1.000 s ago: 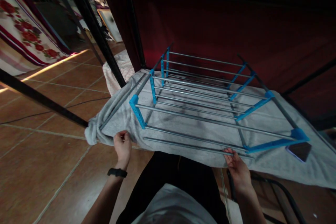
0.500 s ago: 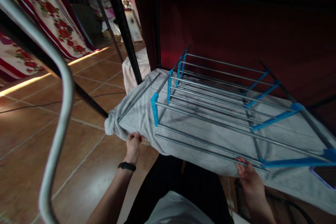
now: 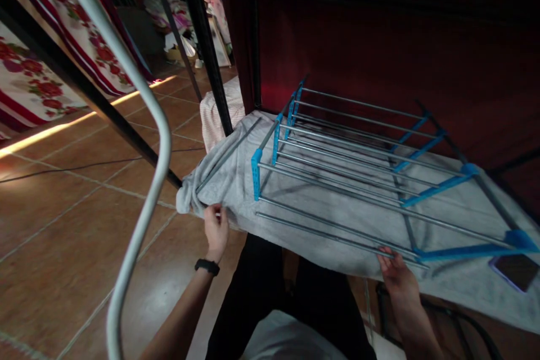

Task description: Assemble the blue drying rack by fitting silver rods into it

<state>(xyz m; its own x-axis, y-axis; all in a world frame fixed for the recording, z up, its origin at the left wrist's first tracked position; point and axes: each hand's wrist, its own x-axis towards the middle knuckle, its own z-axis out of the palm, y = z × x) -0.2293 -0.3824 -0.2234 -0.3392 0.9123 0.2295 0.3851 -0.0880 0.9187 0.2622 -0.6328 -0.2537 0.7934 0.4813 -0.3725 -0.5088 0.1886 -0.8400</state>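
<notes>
Head view shows a clothes rack (image 3: 430, 190) lying on a grey cloth (image 3: 236, 188), set against a dark red panel (image 3: 337, 34). The cloth probably serves as padding, keeping the metal off whatever is underneath. One rod (image 3: 320, 233) lies along the cloth's front edge, apart from the rack's joints at its left end; the right hand (image 3: 399, 275) has its fingers curled round it near the other end, seemingly to steady it from below. The left hand (image 3: 216, 230), fingers bent inward, is at the cloth's edge; whether it pinches the fabric I cannot tell. A phone (image 3: 517, 271) is on the cloth just beside the rack's near right corner, perhaps left there within easy reach. The rack looks light: thin grey bars run side by side between bright blue joints, and its far bars are dim in the shadow.
</notes>
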